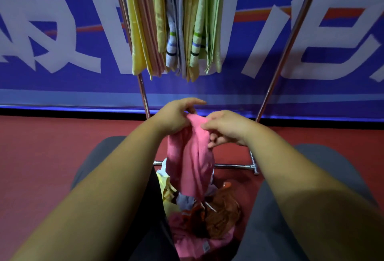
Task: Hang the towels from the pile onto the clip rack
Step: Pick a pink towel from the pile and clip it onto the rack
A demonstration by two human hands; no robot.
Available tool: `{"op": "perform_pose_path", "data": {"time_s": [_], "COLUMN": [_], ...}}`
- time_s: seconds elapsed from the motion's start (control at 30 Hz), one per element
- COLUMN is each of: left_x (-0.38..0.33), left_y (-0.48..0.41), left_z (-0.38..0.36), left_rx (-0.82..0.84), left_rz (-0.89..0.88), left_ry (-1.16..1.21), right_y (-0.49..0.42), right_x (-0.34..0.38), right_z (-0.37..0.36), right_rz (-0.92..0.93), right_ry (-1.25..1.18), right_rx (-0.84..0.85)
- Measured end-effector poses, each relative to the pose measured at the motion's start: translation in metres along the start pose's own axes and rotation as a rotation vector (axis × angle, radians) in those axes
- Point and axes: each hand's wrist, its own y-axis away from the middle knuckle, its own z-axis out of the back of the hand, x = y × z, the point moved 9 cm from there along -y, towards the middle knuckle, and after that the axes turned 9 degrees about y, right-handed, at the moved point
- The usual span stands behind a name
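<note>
A pink towel hangs bunched between my two hands above the pile. My left hand grips its top edge from the left, and my right hand pinches the same edge from the right. Below, between my knees, lies the pile of towels in orange, yellow, grey and pink. Several towels in yellow, peach, grey and green hang from the clip rack at the top centre; the clips themselves are out of view.
The rack's metal legs slant down on both sides to a base bar on the red floor. A blue banner with white letters covers the wall behind. My grey-trousered knees flank the pile.
</note>
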Motion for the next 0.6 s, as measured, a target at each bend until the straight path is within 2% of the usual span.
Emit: {"op": "perform_pose_path", "data": {"time_s": [0.07, 0.13, 0.2, 0.27, 0.33, 0.43, 0.47, 0.53, 0.6], "left_x": [0.024, 0.05, 0.06, 0.056, 0.045, 0.029, 0.026, 0.02, 0.013], "left_y": [-0.005, -0.006, -0.004, -0.007, -0.01, -0.009, -0.007, -0.004, -0.005], "left_z": [-0.004, -0.002, 0.006, 0.016, 0.021, 0.003, -0.007, -0.022, -0.022], "left_rx": [0.041, 0.074, 0.041, -0.039, -0.1, -0.013, 0.043, 0.123, 0.133], "left_rz": [0.109, 0.294, 0.429, 0.44, 0.36, 0.274, 0.271, 0.26, 0.217], "left_ry": [-0.323, -0.543, -0.607, -0.599, -0.526, -0.181, -0.048, 0.096, 0.065], "right_y": [-0.003, -0.002, -0.001, 0.0, -0.003, -0.011, -0.012, -0.01, -0.014], "right_x": [-0.003, -0.002, -0.006, -0.011, -0.021, -0.031, -0.032, -0.032, -0.026], "right_z": [0.018, 0.043, 0.068, 0.081, 0.086, 0.055, 0.039, 0.015, 0.009], "right_rz": [-0.007, -0.016, -0.042, -0.103, -0.217, -0.277, -0.238, -0.168, -0.102], "right_ry": [0.095, 0.119, 0.158, 0.325, 0.559, 0.917, 0.949, 0.837, 0.685], "right_rx": [-0.153, -0.376, -0.571, -0.656, -0.626, -0.279, -0.161, -0.028, -0.059]}}
